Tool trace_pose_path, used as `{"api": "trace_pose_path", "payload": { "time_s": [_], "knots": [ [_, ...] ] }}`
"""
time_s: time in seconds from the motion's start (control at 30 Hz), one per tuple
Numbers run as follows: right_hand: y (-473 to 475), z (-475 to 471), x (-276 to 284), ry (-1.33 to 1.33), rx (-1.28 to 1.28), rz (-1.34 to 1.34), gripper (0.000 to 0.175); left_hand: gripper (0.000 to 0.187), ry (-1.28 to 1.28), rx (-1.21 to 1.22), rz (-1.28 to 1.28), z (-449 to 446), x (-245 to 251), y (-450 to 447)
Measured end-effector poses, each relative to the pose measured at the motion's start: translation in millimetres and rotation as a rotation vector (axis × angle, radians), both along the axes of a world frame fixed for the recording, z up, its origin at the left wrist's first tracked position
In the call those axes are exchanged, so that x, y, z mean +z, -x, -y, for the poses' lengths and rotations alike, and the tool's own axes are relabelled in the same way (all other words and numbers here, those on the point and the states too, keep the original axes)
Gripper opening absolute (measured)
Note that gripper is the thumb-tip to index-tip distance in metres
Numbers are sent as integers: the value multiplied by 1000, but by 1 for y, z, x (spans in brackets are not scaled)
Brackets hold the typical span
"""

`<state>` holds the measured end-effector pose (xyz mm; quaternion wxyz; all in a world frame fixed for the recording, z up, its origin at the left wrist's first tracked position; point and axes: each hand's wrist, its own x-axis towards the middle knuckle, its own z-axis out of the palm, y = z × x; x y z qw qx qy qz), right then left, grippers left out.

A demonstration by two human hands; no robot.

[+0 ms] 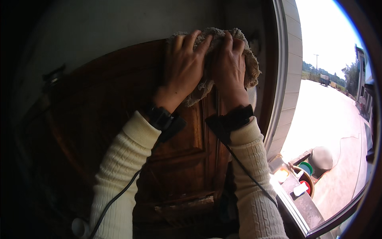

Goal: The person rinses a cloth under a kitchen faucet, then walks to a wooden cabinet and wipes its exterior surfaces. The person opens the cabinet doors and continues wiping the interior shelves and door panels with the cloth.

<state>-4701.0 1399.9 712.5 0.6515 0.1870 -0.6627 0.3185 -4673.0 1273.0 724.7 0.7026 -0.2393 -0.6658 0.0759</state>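
Note:
A crumpled, shaggy grey-brown cloth (252, 70) is spread under both hands at the upper middle, against the top of a dark brown wooden cabinet or panelled piece (179, 149). My left hand (186, 62) presses on the cloth's left part with its fingers bent over it. Close beside it, my right hand (229, 61) grips the cloth's right part. The fingertips partly sink into the folds. Both wrists carry black straps with cables running down the cream knitted sleeves. Part of the wooden surface is hidden by the arms and deep shadow.
A metal window frame (280, 59) and a tiled wall edge (292, 74) stand close on the right. Outside, a ledge (309, 206) holds small items near a red basin (306, 186) and a green basin (306, 168). A white cylindrical object (80, 227) is at lower left.

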Motion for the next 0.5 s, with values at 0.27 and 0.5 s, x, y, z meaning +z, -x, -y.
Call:
{"api": "trace_pose_path", "payload": {
  "time_s": [0.27,0.5],
  "knots": [
    [-12,-8,-3,11,-82,202,51,42,80,-42,20,-14,0,8],
    [-15,-11,-36,-11,-169,185,42,39,141,-66,72,-14,-27,2]
  ]
}}
